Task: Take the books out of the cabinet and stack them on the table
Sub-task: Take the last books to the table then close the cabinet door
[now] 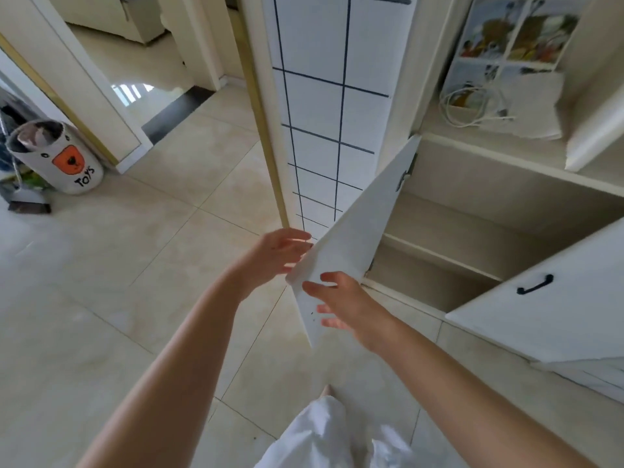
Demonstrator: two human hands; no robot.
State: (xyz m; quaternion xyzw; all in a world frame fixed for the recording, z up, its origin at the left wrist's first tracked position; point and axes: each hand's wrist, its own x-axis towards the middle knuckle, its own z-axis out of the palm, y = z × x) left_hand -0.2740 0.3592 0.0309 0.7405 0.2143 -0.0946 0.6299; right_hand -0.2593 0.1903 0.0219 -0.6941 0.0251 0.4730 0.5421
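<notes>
White cabinet doors (354,228), the right one with a black handle (535,284); cream cabinet interior (472,231). White wall panel (324,106) with a dark blue grid of lines. Beige, faintly marbled floor tiles (135,265) with thin dark joints. White toy bin (55,157) bearing an orange badge and black lettering "TOYS". Multicoloured picture book (513,38) in panels; white cable (469,106). White garment (324,437).

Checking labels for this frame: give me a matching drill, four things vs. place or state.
Things:
1. white left cabinet door
2. white right cabinet door with black handle
3. white cylindrical TOYS bin
4. coiled white cable

Places or states:
A. on the floor, far left
B. between both hands
C. on the counter above the cabinet
D. swung open, untouched

Pairs: 1-B, 2-D, 3-A, 4-C
</notes>
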